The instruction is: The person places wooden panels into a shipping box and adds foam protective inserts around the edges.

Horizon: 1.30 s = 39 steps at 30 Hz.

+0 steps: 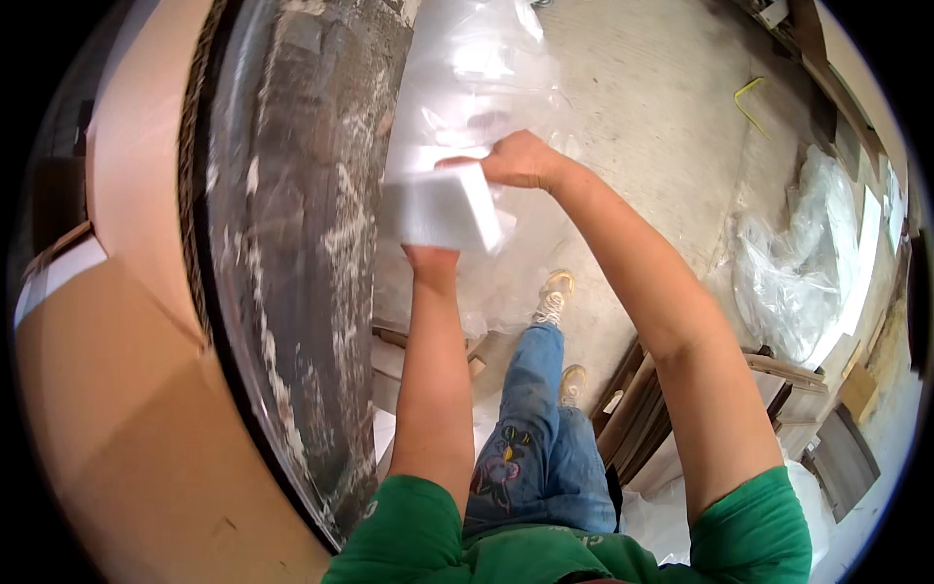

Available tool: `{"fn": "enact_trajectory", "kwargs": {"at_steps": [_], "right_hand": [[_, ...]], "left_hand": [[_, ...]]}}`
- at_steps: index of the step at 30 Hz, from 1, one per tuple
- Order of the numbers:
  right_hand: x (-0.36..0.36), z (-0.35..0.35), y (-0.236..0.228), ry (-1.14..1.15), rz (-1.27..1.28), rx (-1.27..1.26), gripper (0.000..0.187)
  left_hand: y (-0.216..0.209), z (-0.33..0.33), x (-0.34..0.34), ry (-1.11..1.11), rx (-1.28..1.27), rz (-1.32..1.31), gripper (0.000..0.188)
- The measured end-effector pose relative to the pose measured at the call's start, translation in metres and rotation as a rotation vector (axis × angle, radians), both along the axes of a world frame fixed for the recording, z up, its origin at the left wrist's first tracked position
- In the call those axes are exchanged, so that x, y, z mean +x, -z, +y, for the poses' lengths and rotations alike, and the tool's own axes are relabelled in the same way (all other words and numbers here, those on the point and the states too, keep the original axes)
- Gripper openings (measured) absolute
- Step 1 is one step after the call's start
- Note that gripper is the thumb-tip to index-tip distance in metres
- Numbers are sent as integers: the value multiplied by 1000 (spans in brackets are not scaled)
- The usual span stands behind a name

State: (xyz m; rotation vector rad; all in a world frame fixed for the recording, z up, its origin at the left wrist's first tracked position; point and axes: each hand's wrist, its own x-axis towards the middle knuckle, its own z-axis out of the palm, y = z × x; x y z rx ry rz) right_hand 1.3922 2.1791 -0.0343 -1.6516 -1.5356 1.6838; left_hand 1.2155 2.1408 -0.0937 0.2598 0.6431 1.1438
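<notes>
A white rectangular block (pixel 443 209), perhaps foam or a small box, hangs in front of me, its left side smeared by motion. My left hand (pixel 430 257) grips it from the near side, with most of its fingers hidden underneath. At its far right corner my right hand (pixel 518 161) is closed on it, the fingers reaching along the far edge. Clear plastic bags or sheeting (pixel 467 92) spread behind and below the block.
A worn dark slab (pixel 311 195) with flaking patches runs along my left, beside large cardboard boxes (pixel 117 360). Crumpled clear plastic (pixel 793 263) lies on the concrete floor (pixel 642 97) to the right. Stacked brown boards (pixel 637 414) stand near my legs. A yellow strap (pixel 747 102) lies farther off.
</notes>
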Motion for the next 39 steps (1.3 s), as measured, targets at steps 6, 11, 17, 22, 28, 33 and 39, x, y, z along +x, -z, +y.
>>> {"fn": "enact_trajectory", "kwargs": {"at_steps": [6, 11, 17, 22, 28, 33, 39], "right_hand": [[-16, -57, 4, -24, 114, -132, 109], [-31, -112, 12, -37, -116, -32, 93], [-20, -214, -23, 102, 322, -218, 89], [12, -330, -66, 188, 543, -299, 89], [22, -457, -120, 257, 616, -379, 88], [-10, -543, -146, 373, 683, -335, 92], [-53, -618, -183, 676, 805, -346, 96]], "left_hand": [[-1, -58, -26, -113, -211, -71, 56], [-37, -112, -31, -134, -247, 9, 60], [-81, -203, -18, 63, -419, 22, 69], [-111, -304, 8, 203, -497, 151, 65], [-161, -409, 10, 385, -553, 257, 63], [-193, -468, -15, 485, -481, 355, 61], [-238, -502, -37, 632, -216, 507, 72]]}}
